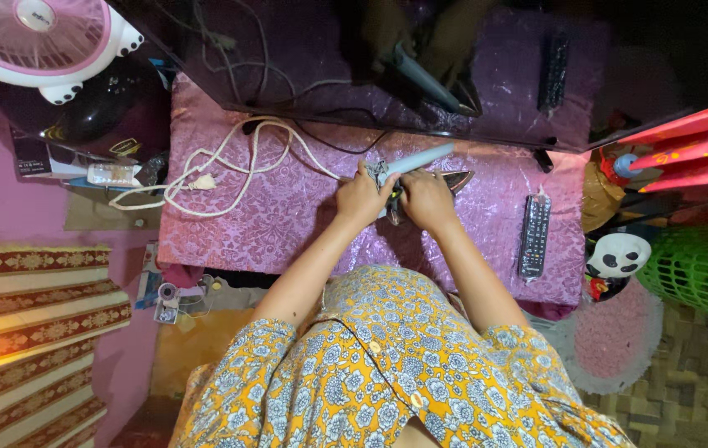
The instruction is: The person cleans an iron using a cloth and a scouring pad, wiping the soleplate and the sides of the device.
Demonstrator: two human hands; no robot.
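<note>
An electric iron [420,170] with a pale grey-blue handle lies on a table covered in pink patterned cloth [263,224]. My left hand [362,197] grips the rear of the iron where the white cord [229,162] enters it. My right hand [427,199] is closed over the iron's body beside the left hand; the dark soleplate tip pokes out to its right. The cord runs left in loose loops across the cloth.
A black remote [535,236] lies right of my hands. A glossy dark screen [371,66] stands along the table's back edge. A pink-and-white fan [39,37] sits upper left, a panda toy [618,255] and green mesh basket [703,270] at right.
</note>
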